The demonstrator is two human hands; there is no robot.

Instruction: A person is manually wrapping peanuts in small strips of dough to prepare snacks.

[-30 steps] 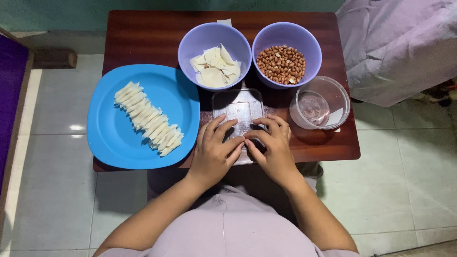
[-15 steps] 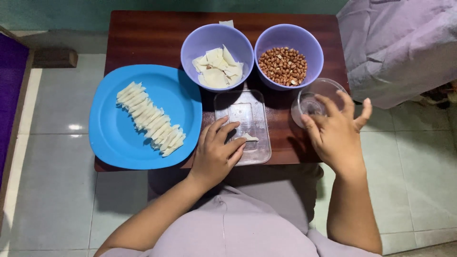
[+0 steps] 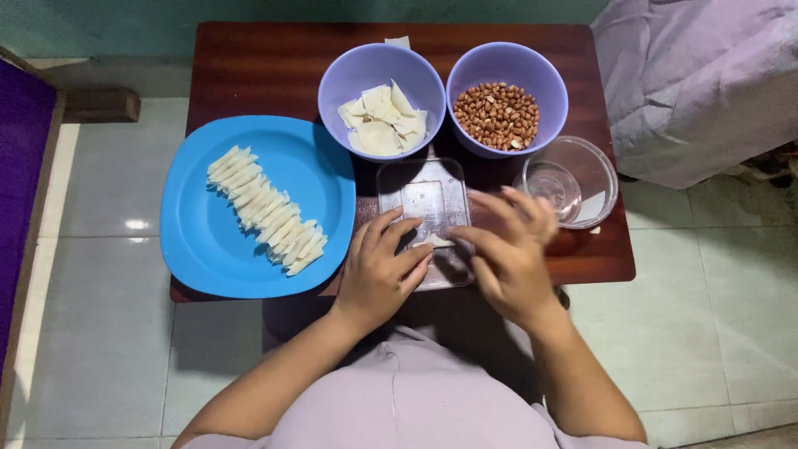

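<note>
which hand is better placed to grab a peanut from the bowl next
Probably the right hand: it is on the same side as the peanut bowl, with blurred fingers and nothing seen in it. The left hand rests on the small wrapper piece on the clear tray.

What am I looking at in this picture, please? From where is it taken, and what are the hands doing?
The picture comes from a camera worn on a person's head, looking down at their own two bare hands. There is no machine. A small dark wooden table carries a blue plate with a row of pale rolled pieces, a purple bowl of white wrapper pieces, a second purple bowl of peanuts, an empty clear glass bowl, and a clear plastic tray. The left hand rests on the tray, its fingers beside a small pale piece. The right hand is blurred; whether it holds anything cannot be told.
</note>
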